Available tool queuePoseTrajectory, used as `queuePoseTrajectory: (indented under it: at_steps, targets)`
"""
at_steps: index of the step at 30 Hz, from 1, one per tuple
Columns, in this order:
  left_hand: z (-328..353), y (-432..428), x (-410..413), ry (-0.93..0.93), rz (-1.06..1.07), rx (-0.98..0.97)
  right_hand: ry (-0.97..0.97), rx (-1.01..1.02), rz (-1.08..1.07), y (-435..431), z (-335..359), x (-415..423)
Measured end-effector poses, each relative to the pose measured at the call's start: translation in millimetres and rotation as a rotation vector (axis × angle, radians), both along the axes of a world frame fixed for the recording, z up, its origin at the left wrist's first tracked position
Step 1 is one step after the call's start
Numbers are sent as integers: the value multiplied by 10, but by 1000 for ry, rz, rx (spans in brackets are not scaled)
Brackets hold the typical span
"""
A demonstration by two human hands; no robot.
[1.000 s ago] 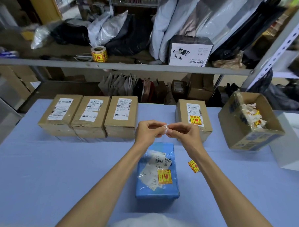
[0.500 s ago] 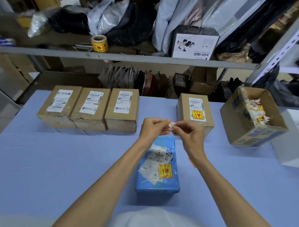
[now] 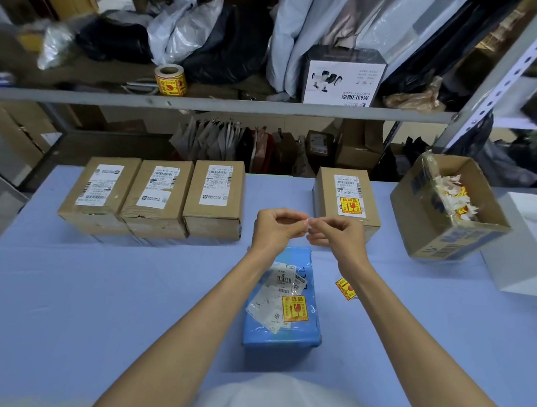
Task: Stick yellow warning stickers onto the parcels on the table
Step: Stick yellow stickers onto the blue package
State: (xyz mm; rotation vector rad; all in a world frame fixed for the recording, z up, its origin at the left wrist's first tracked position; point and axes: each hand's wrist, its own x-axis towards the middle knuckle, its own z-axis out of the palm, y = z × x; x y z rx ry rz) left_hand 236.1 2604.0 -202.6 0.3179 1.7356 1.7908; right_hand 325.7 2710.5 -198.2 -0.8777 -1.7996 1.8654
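**Q:** Two hands in view. What are they holding?

**A:** Nearest me, a blue parcel [image 3: 286,335] lies on the table [image 3: 103,288], with a yellow warning sticker [image 3: 295,309] on its top. Just to its right, a loose sticker [image 3: 345,288] lies flat on the cloth. Above the parcel my left hand [image 3: 275,226] and right hand [image 3: 336,237] meet. Their curled fingertips pinch a small white scrap [image 3: 308,221] between them.

**Q:** And farther back?

**A:** Three brown boxes [image 3: 158,195] sit side by side on the left. A fourth box [image 3: 348,182], apart on the right, carries a second yellow sticker [image 3: 350,206]. An open carton [image 3: 453,242] holds paper scraps. On the shelf stands a sticker roll [image 3: 170,79].
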Motion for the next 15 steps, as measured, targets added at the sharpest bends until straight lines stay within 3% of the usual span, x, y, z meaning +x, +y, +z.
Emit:
queuePoseTrajectory:
  at_steps: [7,12,15]
  targets:
    - [-120,22,56,250,-45,-164,-154,269,2,35,-65,-5]
    - [-64,97,47,191,-115,-91,-141,723,-17,22,-113,10]
    - [-14,156,48,181,-163,-97,-131,810,13,74,-120,58]
